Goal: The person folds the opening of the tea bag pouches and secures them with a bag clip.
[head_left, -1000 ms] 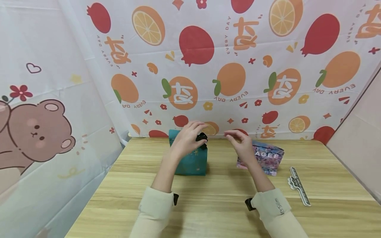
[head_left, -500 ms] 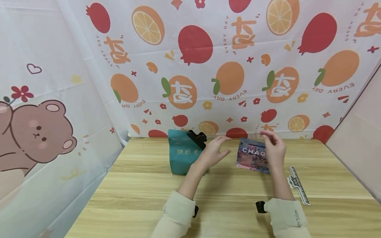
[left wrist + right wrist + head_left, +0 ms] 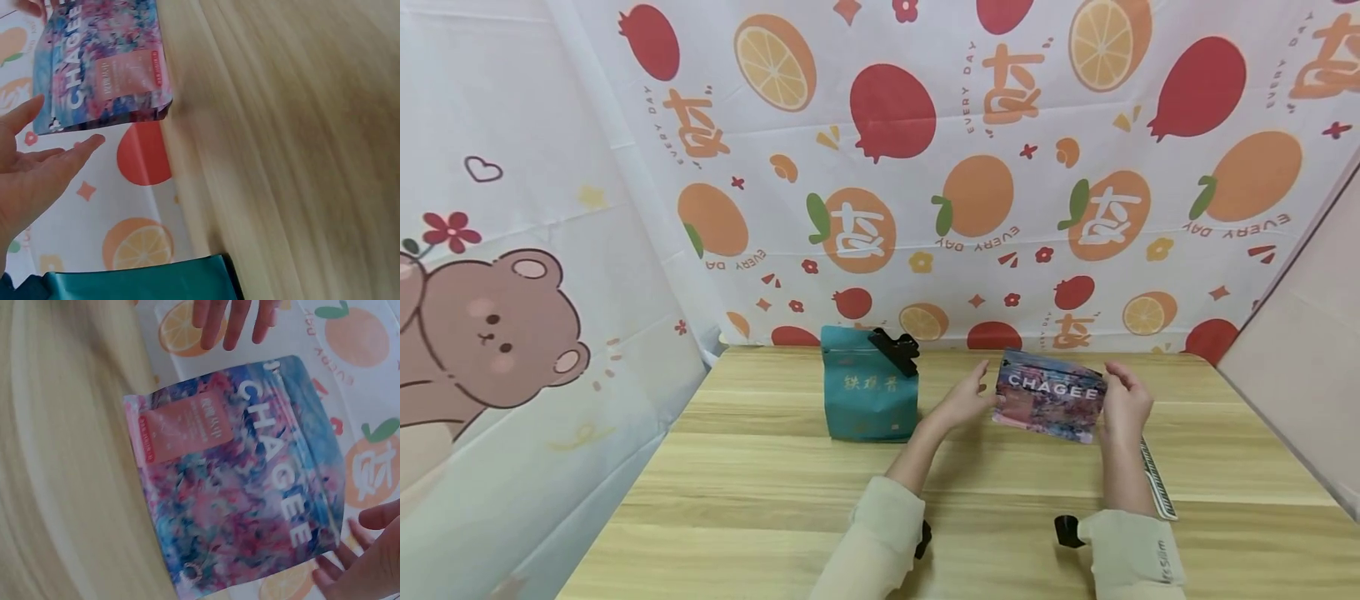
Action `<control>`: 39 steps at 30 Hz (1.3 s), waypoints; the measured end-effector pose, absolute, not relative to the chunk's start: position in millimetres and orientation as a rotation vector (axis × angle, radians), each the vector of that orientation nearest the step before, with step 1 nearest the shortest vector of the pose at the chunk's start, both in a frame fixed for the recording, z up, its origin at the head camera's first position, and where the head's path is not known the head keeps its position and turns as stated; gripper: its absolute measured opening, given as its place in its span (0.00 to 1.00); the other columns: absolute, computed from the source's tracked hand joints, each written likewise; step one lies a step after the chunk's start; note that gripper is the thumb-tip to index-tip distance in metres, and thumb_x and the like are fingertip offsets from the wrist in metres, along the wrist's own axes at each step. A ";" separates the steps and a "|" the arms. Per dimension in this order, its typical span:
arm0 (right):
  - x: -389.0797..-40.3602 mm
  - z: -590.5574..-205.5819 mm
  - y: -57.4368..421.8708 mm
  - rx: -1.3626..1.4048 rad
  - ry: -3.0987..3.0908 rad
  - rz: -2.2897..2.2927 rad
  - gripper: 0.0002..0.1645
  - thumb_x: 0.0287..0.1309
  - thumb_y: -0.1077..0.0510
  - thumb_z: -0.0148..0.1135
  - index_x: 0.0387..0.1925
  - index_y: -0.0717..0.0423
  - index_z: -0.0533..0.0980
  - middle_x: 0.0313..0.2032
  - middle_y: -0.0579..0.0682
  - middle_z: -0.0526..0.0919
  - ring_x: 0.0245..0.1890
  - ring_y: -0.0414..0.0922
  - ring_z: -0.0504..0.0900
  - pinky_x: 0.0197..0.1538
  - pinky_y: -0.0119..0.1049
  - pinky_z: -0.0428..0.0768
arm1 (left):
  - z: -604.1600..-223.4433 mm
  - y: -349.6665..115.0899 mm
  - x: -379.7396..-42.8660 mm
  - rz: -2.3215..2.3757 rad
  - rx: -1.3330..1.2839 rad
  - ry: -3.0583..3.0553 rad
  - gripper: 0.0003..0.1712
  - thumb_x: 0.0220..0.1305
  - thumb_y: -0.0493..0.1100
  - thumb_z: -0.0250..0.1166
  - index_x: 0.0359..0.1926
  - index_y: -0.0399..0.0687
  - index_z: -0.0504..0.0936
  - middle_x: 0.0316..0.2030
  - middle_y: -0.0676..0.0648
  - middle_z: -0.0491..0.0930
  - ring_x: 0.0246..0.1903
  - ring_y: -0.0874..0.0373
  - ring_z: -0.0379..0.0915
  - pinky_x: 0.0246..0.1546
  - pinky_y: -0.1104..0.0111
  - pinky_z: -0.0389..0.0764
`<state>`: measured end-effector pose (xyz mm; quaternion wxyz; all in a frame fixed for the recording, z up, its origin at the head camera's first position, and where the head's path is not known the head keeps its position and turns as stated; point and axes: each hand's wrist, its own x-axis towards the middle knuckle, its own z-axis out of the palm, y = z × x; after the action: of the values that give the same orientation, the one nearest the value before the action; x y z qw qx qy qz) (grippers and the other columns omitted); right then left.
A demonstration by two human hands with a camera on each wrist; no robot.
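Observation:
A pink, blue and purple pouch (image 3: 1048, 398) printed "CHAGEE" stands upright on the table between the two hands. My left hand (image 3: 964, 402) is at the pouch's left edge; in the left wrist view its thumb and fingers (image 3: 78, 153) are spread beside the pouch. My right hand (image 3: 1127, 407) is at the right edge. In the right wrist view, its thumb is apart from the pouch and some fingertips pass behind the edge (image 3: 340, 556). A teal pouch (image 3: 868, 408) with gold characters stands to the left, a black clip (image 3: 895, 352) gripping its upper right corner.
A long white-and-black clip (image 3: 1159, 483) lies on the wooden table (image 3: 737, 483) at the right, partly hidden by the right forearm. A fruit-print cloth (image 3: 820, 150) hangs behind the table's far edge, and a bear-print cloth (image 3: 512, 325) at the left.
Both hands have moved right, the left away from the teal pouch and its black clip to the CHAGEE pouch's left edge. The right hand has shifted to that pouch's right edge, uncovering its front.

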<state>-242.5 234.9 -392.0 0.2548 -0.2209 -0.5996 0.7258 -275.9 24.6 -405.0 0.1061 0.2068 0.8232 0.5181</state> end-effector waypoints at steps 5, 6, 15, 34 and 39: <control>-250.2 -408.1 245.2 -0.604 -1.657 2.043 0.17 0.62 0.65 0.45 0.48 0.62 0.76 0.53 0.54 0.69 0.54 0.44 0.66 0.54 0.32 0.64 | -409.4 30.4 -280.7 1.559 0.620 2.332 0.38 0.65 0.37 0.55 0.70 0.37 0.45 0.66 0.36 0.52 0.62 0.41 0.53 0.57 0.60 0.62; -252.8 -412.7 247.9 -0.584 -1.667 2.045 0.17 0.62 0.65 0.45 0.48 0.62 0.77 0.52 0.54 0.70 0.53 0.44 0.66 0.54 0.32 0.63 | -409.8 31.3 -281.0 1.573 0.626 2.317 0.37 0.65 0.36 0.54 0.70 0.37 0.46 0.66 0.35 0.52 0.62 0.42 0.53 0.57 0.60 0.62; -290.7 -463.8 274.4 -0.451 -1.616 2.117 0.15 0.60 0.66 0.50 0.44 0.60 0.80 0.46 0.50 0.76 0.45 0.40 0.72 0.45 0.30 0.70 | -413.2 26.9 -278.9 1.556 0.611 2.352 0.33 0.64 0.34 0.56 0.67 0.36 0.53 0.60 0.35 0.62 0.60 0.42 0.59 0.54 0.61 0.65; -292.5 -453.6 237.3 -0.381 -1.889 2.080 0.16 0.62 0.63 0.49 0.48 0.60 0.78 0.50 0.54 0.74 0.49 0.43 0.71 0.49 0.31 0.71 | -390.4 -1.1 -269.0 1.183 0.397 2.641 0.20 0.64 0.44 0.58 0.49 0.34 0.66 0.40 0.41 0.75 0.38 0.52 0.71 0.35 0.60 0.70; -331.0 -499.1 255.5 -0.380 -1.899 2.071 0.19 0.61 0.51 0.54 0.48 0.56 0.78 0.50 0.52 0.74 0.50 0.43 0.72 0.46 0.30 0.73 | -387.0 9.5 -266.9 1.122 0.265 2.745 0.37 0.64 0.45 0.59 0.65 0.31 0.52 0.57 0.34 0.65 0.50 0.45 0.69 0.45 0.56 0.71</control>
<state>-331.0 255.5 -499.1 0.1526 -0.1326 -0.6619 0.7219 -266.9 9.5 -387.0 0.0822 0.0889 0.9189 0.3755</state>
